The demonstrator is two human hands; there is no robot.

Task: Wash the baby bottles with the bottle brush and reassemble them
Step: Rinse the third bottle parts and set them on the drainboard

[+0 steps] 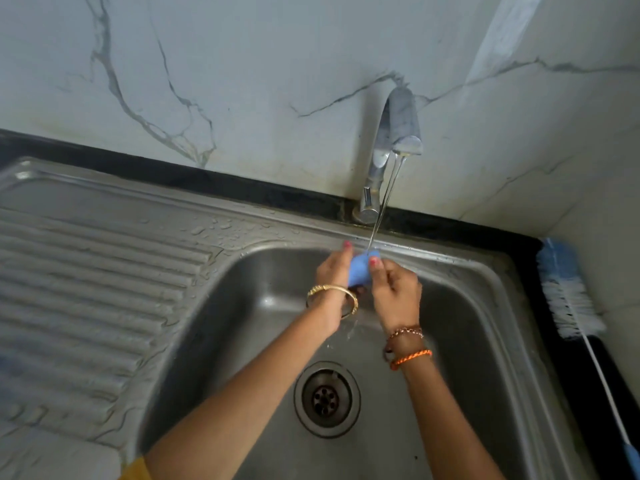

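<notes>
While water runs: rinsing looks under way, reassembly not begun.
Progress: one small soft blue bottle part [358, 271] under the thin stream [381, 206]; no bottles in view.
Grip: left hand [334, 271] and right hand [394, 292] both closed on that part, centre frame, above the steel sink basin [485, 323].
Brush: blue-and-white bristled bottle brush [568, 292] lies unused on the black table, right edge.

Small blue bottle part [358, 273], held under thin tap stream over sink basin, mostly hidden, shape unclear. Bottle brush [568, 292]: blue-and-white bristle head, thin white handle, blue grip end, lying on dark table right of sink, untouched.
</notes>
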